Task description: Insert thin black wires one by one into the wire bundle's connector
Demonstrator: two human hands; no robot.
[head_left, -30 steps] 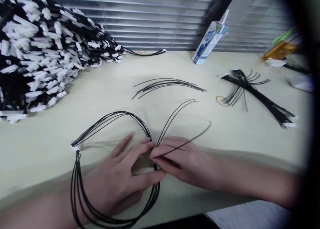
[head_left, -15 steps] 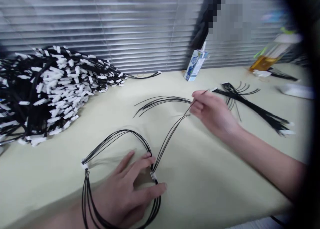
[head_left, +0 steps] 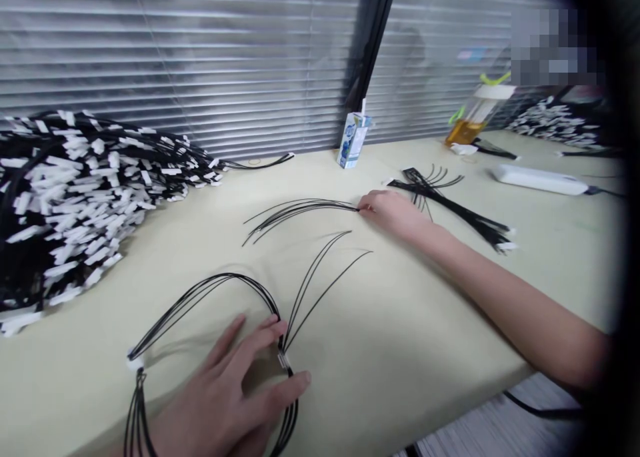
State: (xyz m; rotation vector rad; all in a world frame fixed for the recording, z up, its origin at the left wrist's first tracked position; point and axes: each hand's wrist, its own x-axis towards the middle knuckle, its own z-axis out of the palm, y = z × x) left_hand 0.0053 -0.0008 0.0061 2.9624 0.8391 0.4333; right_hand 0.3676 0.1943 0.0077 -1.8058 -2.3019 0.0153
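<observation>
A loop of thin black wires (head_left: 231,275) lies on the table, with a white connector (head_left: 135,360) at its left and a small pale connector (head_left: 283,360) at its right. My left hand (head_left: 225,394) rests inside the loop, fingers spread, its index finger and thumb touching the wires on either side of the right connector. Three loose wire ends (head_left: 320,260) rise from that connector. Farther back, my right hand (head_left: 390,210) has its fingertips closed at the right end of a bundle of loose black wires (head_left: 305,207); the exact grip is partly hidden.
At the left is a large heap of black cables with white connectors (head_left: 75,210). Behind stand a drink carton (head_left: 353,140) and a bottle of amber liquid (head_left: 465,132). Black cables (head_left: 460,210) and a white power strip (head_left: 543,180) lie right, near the table's front edge (head_left: 450,420).
My right hand has let go of the single wire from the right connector and moved to the end of the loose bundle. My left hand stays on the loop; the view has swung right.
</observation>
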